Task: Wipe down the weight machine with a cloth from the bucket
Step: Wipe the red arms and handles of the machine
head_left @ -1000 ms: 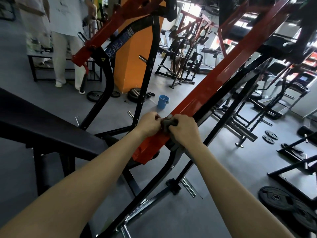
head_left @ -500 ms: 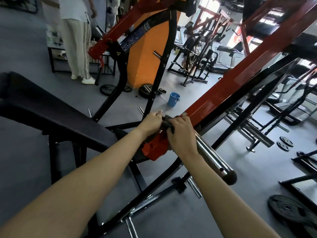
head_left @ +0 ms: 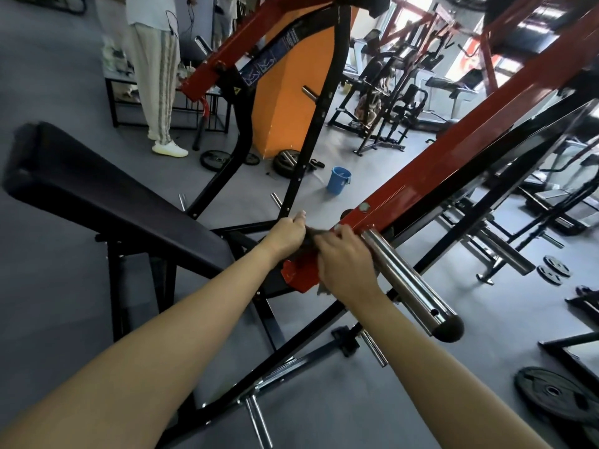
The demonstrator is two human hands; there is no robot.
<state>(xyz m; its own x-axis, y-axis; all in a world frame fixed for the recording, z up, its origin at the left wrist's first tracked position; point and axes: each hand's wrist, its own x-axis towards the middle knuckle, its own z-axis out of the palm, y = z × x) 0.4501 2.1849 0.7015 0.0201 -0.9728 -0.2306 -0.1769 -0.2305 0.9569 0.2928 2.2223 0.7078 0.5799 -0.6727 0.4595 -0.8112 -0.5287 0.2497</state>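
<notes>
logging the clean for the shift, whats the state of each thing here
red arm, sloping, lower end under cloth
cloth, bunched between both hands
left hand, grips cloth
right hand, grips cloth
chrome peg, bare, no plates
bucket, upright on floor
weight plate, flat on floor

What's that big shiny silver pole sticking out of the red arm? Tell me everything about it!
The shiny silver metal pole is a smooth round bar, polished like a mirror, with a rounded black cap on its free end and a small hole just before it. It juts from the slanted red metal arm, pointing towards the camera and right. It carries no weight plates. The right hand, gripping a dark grey cloth, is beside its inner end; whether they touch is unclear.
</notes>
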